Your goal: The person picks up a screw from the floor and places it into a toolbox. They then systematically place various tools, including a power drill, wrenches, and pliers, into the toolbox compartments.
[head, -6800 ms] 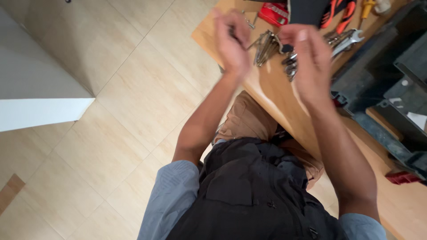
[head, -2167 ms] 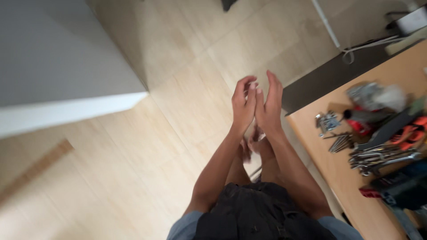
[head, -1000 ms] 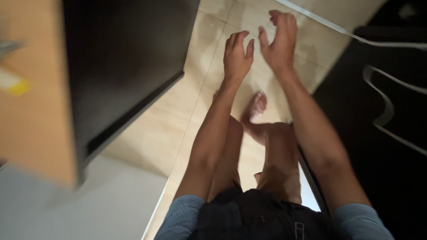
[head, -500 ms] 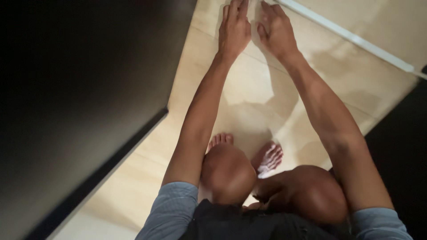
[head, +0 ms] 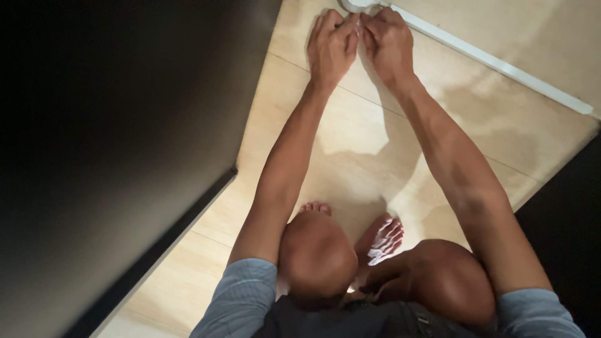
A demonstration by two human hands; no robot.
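I am crouched over a pale tiled floor (head: 350, 156) with both arms stretched forward. My left hand (head: 332, 44) and my right hand (head: 388, 40) are side by side at the top of the view, fingers curled down together. Both close on the end of a flat white strip (head: 494, 62) that runs along the floor toward the right; a curved white part shows just above my fingertips. My bare knees and feet are below the arms.
A large dark panel or cabinet side (head: 125, 156) fills the left half of the view, close to my left arm. A dark area (head: 570, 206) lies at the right edge, beyond the tiles.
I left the wooden bench with tools, turned and crouched down. Over the last second my hands dropped to the floor and closed on the end of the white strip.
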